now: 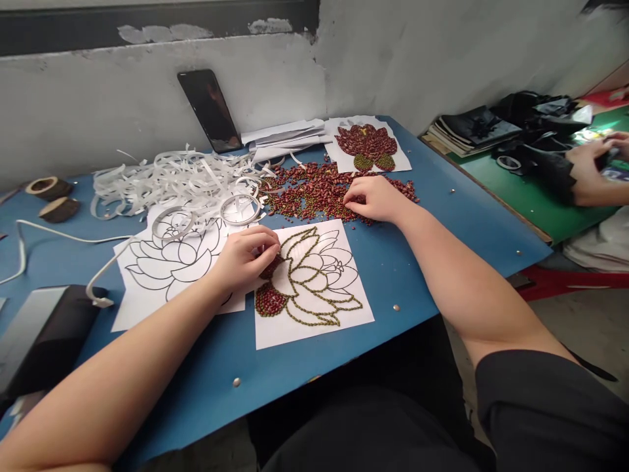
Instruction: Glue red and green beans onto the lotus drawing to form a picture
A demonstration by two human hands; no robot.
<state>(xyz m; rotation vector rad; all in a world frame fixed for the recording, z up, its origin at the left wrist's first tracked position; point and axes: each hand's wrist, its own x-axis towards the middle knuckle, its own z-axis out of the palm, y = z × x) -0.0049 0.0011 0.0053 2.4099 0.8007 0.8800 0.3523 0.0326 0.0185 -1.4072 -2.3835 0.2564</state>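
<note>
A white sheet [314,328] with a lotus outline, partly lined with green beans, lies near the table's front edge. Red beans [270,301] fill a rounded shape at its left. My left hand [249,257] rests at the sheet's upper left corner, fingers curled together; whatever is between them is too small to make out. My right hand [376,198] is at the right side of a pile of mixed red and green beans [314,193], its fingertips pinched down at the beans. Anything in that pinch is hidden.
White paper strips [171,177] and tape rolls lie left of the beans, over printed lotus sheets [147,288]. A bean-covered lotus picture [367,144] is at the back. A phone [210,111] leans on the wall. Far left sits a black box [49,334] with a cable. Another person's hands [592,174] are at right.
</note>
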